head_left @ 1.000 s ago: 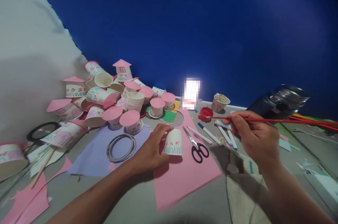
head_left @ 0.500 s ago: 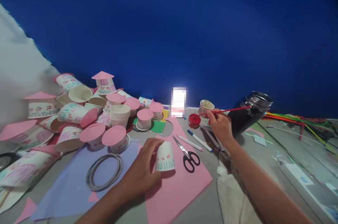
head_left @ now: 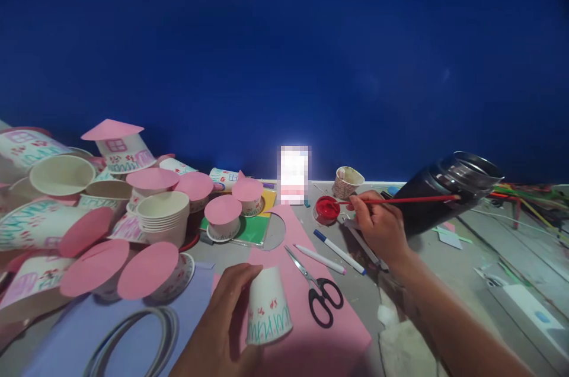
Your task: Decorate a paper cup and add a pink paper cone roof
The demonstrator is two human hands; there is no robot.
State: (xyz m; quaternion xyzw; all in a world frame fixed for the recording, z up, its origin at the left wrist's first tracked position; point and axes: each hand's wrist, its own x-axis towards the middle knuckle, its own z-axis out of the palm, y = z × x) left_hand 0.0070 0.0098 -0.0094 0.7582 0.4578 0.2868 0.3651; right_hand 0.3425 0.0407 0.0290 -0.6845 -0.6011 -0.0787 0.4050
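Observation:
Upside down on a pink paper sheet (head_left: 311, 329) stands a white paper cup (head_left: 267, 303) with green strokes and small red marks drawn on it. My left hand (head_left: 229, 318) is closed around its left side, thumb low and fingers at the top. Pinched in my right hand (head_left: 380, 220) is a red paintbrush (head_left: 413, 200), its handle slanting out to the right. The brush tip reaches into a small round pot of red paint (head_left: 326, 211). Black-handled scissors (head_left: 317, 291) lie beside the cup, partly open, near a pink-capped marker (head_left: 320, 259) and a blue-capped marker (head_left: 340, 251).
At the left are many decorated cups with pink paper roofs (head_left: 112, 129) and a stack of plain cups (head_left: 163, 217). A grey coil (head_left: 133, 341) rests on purple paper (head_left: 195, 300). A black flask (head_left: 427, 193) leans behind my right hand, near a small cup (head_left: 348, 181).
The view has moved closer, so the cups and flask appear larger and farther apart. The brush tip now dips into the paint pot. My left hand keeps its hold on the paper cup.

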